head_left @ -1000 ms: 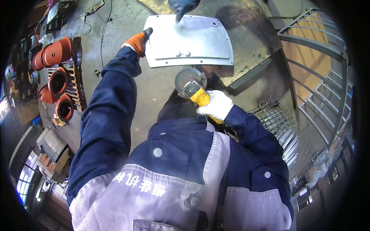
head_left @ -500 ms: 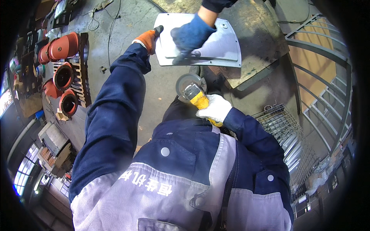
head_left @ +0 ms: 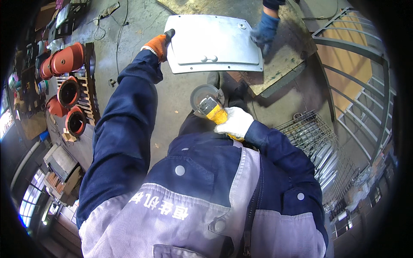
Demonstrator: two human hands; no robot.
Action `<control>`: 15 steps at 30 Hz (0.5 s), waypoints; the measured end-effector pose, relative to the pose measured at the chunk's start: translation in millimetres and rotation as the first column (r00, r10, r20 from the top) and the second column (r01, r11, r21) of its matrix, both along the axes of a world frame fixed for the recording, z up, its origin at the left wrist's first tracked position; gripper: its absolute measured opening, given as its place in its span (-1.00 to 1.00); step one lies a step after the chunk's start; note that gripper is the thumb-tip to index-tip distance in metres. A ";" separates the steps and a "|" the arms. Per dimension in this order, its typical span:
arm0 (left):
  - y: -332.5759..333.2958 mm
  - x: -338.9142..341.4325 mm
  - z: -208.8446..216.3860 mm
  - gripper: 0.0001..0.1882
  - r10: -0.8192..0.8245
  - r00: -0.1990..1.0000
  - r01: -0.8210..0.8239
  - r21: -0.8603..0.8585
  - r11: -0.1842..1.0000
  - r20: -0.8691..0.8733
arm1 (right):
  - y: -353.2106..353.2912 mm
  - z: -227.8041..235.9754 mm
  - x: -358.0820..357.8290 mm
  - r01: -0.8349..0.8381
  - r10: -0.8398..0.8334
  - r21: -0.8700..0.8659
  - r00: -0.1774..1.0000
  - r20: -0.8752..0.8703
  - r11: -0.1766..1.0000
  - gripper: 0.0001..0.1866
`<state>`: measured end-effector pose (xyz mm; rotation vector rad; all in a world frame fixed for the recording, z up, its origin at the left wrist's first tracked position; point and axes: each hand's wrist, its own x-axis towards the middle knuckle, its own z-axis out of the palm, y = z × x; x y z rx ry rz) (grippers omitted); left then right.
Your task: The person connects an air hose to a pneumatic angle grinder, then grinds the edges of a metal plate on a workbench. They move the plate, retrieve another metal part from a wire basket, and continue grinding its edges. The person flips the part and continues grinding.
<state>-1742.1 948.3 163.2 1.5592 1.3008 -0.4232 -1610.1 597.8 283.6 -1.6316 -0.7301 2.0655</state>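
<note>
My left hand, in an orange and dark glove, is closed on the left edge of a silvery metal cover plate. The plate has small holes along its rim and two little bumps near its lower edge. In a white glove, my right hand grips a yellow angle grinder low before my body. The grinder's round disc hangs below the plate, apart from it. A co-worker's blue-gloved hand is at the plate's right edge; whether it touches cannot be made out.
A worn, stained work table stands ahead to the right. Beyond it is a grey metal frame. A wire basket with metal parts sits at my right. Red round housings rest by a pallet at left. A cable crosses the floor.
The co-worker's blue-gloved hand has moved from over the plate's face to its right edge. The plate, my hands and the grinder have shifted slightly left in view.
</note>
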 end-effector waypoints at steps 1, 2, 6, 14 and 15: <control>-0.5 0.3 0.4 -0.43 -0.034 0.999 0.035 0.037 0.999 -0.007 | 1.2 2.1 -0.3 -0.012 0.011 0.031 0.999 0.039 0.999 -0.54; -0.6 0.6 1.2 -0.44 -0.071 0.997 0.071 0.075 0.995 -0.012 | 2.9 3.9 0.1 -0.013 0.010 0.046 0.998 0.059 0.999 -0.56; -3.0 6.0 5.3 -0.42 0.135 0.985 -0.129 -0.061 0.990 0.110 | 11.1 9.0 3.0 -0.112 0.089 0.105 0.976 0.199 0.988 -0.53; -3.0 3.1 5.4 -0.44 -0.079 0.996 0.077 0.045 0.996 0.050 | 30.4 14.3 8.8 -0.137 0.109 0.112 0.968 0.226 0.984 -0.51; -3.6 3.6 4.7 -0.43 0.108 0.993 -0.103 -0.086 0.991 0.052 | 33.5 14.7 9.1 -0.159 0.126 0.113 0.958 0.257 0.981 -0.50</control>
